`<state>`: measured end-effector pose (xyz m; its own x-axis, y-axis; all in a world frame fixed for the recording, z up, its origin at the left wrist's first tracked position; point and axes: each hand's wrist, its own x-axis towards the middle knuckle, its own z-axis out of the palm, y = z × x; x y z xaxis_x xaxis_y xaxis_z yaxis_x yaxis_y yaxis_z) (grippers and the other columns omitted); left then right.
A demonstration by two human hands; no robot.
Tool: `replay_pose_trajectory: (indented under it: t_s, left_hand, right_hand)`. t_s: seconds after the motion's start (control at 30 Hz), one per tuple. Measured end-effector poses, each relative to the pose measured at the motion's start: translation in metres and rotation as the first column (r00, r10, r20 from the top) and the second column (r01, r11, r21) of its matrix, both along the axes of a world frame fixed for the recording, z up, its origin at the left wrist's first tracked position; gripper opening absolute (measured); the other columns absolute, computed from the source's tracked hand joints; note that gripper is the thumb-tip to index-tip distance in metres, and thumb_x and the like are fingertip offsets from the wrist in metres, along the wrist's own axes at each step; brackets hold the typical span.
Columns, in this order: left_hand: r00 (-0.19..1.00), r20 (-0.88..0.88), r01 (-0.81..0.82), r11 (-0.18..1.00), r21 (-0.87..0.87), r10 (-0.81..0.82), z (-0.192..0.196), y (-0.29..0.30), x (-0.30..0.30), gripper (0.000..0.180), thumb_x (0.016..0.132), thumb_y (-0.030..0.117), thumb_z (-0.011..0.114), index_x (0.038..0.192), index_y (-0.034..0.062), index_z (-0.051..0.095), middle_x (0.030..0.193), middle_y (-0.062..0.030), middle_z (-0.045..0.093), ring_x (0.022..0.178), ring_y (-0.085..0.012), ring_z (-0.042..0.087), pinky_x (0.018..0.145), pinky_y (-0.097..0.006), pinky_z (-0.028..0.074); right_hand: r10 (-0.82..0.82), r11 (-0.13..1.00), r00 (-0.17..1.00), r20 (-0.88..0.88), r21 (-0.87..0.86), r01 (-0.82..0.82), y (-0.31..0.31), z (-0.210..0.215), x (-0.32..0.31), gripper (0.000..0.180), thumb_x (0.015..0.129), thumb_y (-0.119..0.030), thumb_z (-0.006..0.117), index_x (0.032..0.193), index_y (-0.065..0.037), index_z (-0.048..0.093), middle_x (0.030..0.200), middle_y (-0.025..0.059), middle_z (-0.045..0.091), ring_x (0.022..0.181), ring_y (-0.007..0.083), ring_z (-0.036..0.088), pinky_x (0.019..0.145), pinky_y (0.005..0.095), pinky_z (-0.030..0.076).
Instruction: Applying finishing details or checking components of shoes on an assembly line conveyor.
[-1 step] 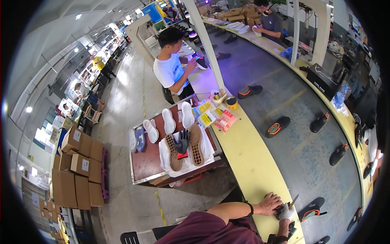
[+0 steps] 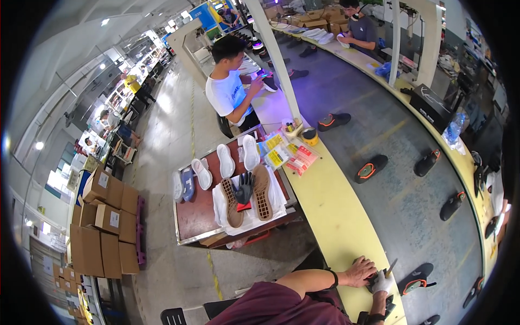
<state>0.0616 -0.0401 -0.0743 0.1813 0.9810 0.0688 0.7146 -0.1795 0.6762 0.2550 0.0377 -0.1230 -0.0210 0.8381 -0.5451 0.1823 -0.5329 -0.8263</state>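
Observation:
At the yellow worktop's (image 2: 338, 208) near end, my bare left hand (image 2: 359, 272) bends its fingers over a dark shoe-like piece (image 2: 372, 279), mostly hidden under both hands. Close on its right is my right hand (image 2: 382, 283), in a whitish glove, closed around a slim tool (image 2: 390, 269) with a tan shaft and a pointed greyish tip slanting upward. Whether it is a knife or a brush, I cannot tell. Just beyond, a black shoe with an orange-edged opening (image 2: 416, 279) lies on the grey conveyor belt (image 2: 401, 216).
Left of the worktop, a red-brown table (image 2: 197, 225) bears white soles, brown soles (image 2: 262, 192) and a black glove (image 2: 244, 187). Plastic packets (image 2: 300, 160) and a yellow-black tub (image 2: 309, 136) sit farther along. A seated co-worker (image 2: 230, 89) is ahead; stacked cartons (image 2: 86, 249) stand left.

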Motion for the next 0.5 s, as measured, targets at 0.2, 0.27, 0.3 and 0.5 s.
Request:
replay_pose_trajectory:
  t_s: [0.2, 0.27, 0.3, 0.5]
  left_hand:
    - [1.0, -0.007, 0.008, 1.0, -0.015, -0.008, -0.002, -0.003, -0.002, 0.061, 0.082, 0.036, 0.085, 0.125, 0.005, 0.055, 0.123, -0.0131, 0.054, 0.127, -0.0312, 0.051, 0.117, -0.053, 0.029]
    - [1.0, -0.015, 0.01, 1.0, -0.028, -0.011, -0.003, -0.001, 0.002, 0.062, 0.083, 0.038, 0.084, 0.126, 0.0044, 0.054, 0.124, -0.0134, 0.054, 0.128, -0.0312, 0.051, 0.118, -0.053, 0.028]
    - [0.999, -0.029, 0.013, 0.999, -0.042, -0.014, -0.003, -0.001, 0.004, 0.064, 0.083, 0.039, 0.084, 0.127, 0.0038, 0.053, 0.125, -0.0137, 0.053, 0.129, -0.0312, 0.051, 0.12, -0.054, 0.027]
    - [1.0, -0.026, 0.004, 0.999, -0.034, -0.005, -0.007, -0.004, 0.001, 0.067, 0.084, 0.039, 0.083, 0.132, 0.0033, 0.052, 0.126, -0.0138, 0.054, 0.131, -0.0308, 0.051, 0.123, -0.054, 0.024]
  right_hand:
    - [0.316, 0.939, 0.945, 0.091, -0.172, -0.297, 0.027, 0.008, -0.002, 0.012, 0.101, -0.015, 0.067, 0.107, -0.005, 0.065, 0.064, 0.0029, 0.058, 0.045, 0.0161, 0.052, 0.04, 0.033, 0.041]
    - [0.46, 0.882, 0.881, 0.113, -0.171, -0.439, 0.034, 0.004, 0.002, 0.015, 0.103, -0.018, 0.066, 0.11, -0.005, 0.066, 0.061, 0.0055, 0.058, 0.04, 0.0191, 0.052, 0.036, 0.036, 0.04]
    - [0.459, 0.883, 0.88, 0.118, -0.172, -0.438, 0.037, 0.003, 0.006, 0.015, 0.103, -0.018, 0.066, 0.11, -0.005, 0.066, 0.061, 0.0055, 0.058, 0.04, 0.0191, 0.052, 0.036, 0.036, 0.04]
    - [0.664, 0.72, 0.737, 0.125, -0.374, -0.585, 0.056, 0.042, -0.016, 0.015, 0.103, -0.018, 0.066, 0.099, -0.004, 0.067, 0.06, 0.0053, 0.057, 0.041, 0.0192, 0.05, 0.038, 0.0361, 0.039]
